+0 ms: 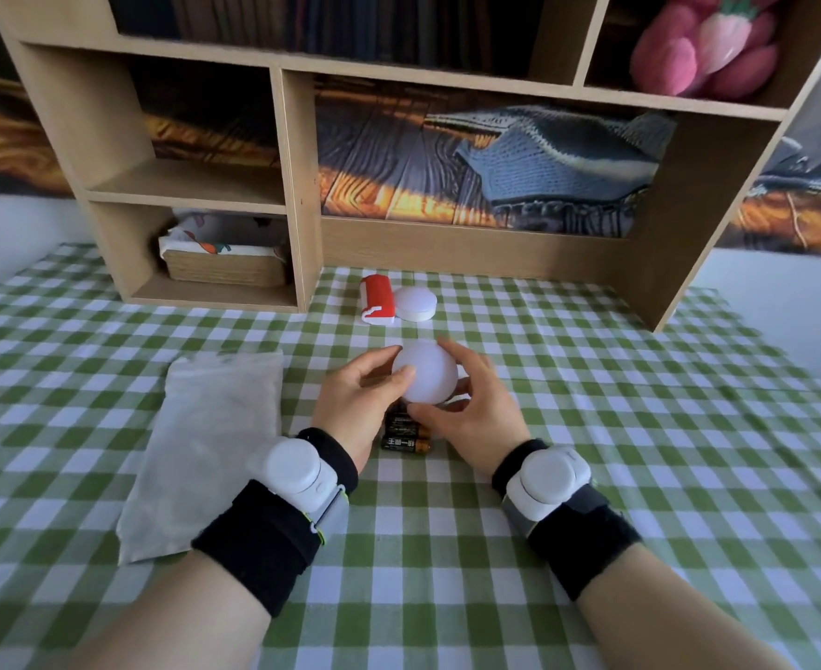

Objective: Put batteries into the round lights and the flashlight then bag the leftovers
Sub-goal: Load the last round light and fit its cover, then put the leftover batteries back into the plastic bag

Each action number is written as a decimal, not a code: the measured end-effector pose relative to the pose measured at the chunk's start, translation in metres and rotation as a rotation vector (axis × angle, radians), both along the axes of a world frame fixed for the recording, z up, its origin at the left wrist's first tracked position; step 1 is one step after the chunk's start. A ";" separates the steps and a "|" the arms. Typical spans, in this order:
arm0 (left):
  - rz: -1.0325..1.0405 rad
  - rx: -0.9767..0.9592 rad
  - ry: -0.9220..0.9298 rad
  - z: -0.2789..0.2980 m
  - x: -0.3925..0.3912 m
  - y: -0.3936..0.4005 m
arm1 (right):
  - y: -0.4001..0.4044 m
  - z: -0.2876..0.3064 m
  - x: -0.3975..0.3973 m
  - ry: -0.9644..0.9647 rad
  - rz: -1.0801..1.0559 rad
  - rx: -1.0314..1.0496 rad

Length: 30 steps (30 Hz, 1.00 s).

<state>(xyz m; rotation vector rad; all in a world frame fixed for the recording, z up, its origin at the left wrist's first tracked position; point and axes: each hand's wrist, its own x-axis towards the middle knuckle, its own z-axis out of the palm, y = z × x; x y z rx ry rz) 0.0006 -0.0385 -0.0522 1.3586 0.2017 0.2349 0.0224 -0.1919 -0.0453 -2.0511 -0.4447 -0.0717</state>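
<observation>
Both hands raised over the green-and-white checked bench [592, 427], holding one white domed round plastic light [425, 374] between them. Left grip [358, 403] curled on its left edge, thumb across the front; right grip [471, 408] cupping the right side and underside. Directly beneath the grips, a cluster of black-and-gold cylindrical batteries [404, 435]. Left of the left grip, a flat grey cloth bag [205, 452]. Beyond the grips, a red-and-white flashlight [378, 299] touching a second white round light [416, 303].
</observation>
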 end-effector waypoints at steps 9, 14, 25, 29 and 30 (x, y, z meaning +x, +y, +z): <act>-0.110 0.083 0.155 0.032 0.068 -0.010 | -0.017 0.022 0.067 0.056 -0.130 -0.139; -0.070 0.153 0.213 0.040 0.112 -0.024 | -0.016 0.021 0.125 0.059 -0.188 -0.243; -0.069 0.148 0.276 0.024 0.148 -0.037 | -0.013 -0.008 0.183 0.053 -0.262 -0.487; -0.054 0.124 0.270 0.031 0.140 -0.036 | -0.013 -0.005 0.179 0.090 -0.279 -0.416; -0.053 0.125 0.265 0.034 0.136 -0.034 | -0.013 -0.003 0.174 0.089 -0.297 -0.397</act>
